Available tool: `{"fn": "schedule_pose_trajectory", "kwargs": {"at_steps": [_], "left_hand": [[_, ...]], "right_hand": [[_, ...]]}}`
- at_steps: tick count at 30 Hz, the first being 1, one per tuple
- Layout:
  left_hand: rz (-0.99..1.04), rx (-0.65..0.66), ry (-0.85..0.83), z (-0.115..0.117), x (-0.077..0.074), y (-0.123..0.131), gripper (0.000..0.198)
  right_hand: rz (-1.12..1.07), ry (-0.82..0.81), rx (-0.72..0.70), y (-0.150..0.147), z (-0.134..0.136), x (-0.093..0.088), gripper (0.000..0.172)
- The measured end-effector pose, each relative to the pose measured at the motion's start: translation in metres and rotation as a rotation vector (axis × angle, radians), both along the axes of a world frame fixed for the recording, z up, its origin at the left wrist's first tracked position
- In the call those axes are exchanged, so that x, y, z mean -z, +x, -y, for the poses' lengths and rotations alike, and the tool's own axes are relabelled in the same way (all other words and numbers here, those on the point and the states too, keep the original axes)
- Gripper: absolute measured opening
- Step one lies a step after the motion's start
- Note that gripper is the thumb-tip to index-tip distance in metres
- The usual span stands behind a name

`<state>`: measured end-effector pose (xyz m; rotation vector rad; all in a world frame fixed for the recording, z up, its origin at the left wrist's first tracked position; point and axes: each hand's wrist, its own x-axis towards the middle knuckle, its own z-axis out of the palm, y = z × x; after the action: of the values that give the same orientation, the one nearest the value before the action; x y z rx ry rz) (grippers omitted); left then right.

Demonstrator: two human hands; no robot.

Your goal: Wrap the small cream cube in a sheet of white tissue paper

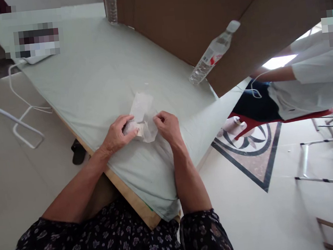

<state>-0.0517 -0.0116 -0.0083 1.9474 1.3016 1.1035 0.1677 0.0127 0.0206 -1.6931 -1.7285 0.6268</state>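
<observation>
A small white packet [137, 132] rests on the cloth-covered table near its front corner. My left hand [119, 132] is closed around the packet's left side, with the thumb lying along its near edge. Thin, translucent white wrapping [149, 130] spreads from the packet toward the right. The fingers of my right hand [168, 125] pinch the right edge of this wrapping. A flatter white piece [141, 103] sticks out beyond the packet, away from me; whether it joins the wrapping is unclear. What the packet contains cannot be made out.
A clear plastic bottle [212, 53] stands beside a large brown cardboard panel [174, 22]; another bottle [111, 6] is farther back. A white device with a cable [40, 57] lies at the table's far left. A person in a white sleeve [311, 69] is at right.
</observation>
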Motion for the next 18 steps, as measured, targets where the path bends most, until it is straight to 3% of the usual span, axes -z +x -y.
{"fn": "schedule_pose_trajectory", "kwargs": {"at_steps": [7, 13, 18], "left_hand": [[0.073, -0.216, 0.001, -0.003, 0.003, -0.003, 0.016], [0.025, -0.514, 0.089, -0.014, 0.017, -0.012, 0.015], [-0.059, -0.62, 0.089, -0.021, 0.028, -0.013, 0.012]], "right_hand": [[-0.113, -0.064, 0.093, 0.021, 0.003, 0.008, 0.02], [-0.031, 0.026, 0.207, 0.028, -0.004, 0.016, 0.019], [0.024, 0.031, 0.242, 0.034, -0.008, 0.022, 0.018]]}}
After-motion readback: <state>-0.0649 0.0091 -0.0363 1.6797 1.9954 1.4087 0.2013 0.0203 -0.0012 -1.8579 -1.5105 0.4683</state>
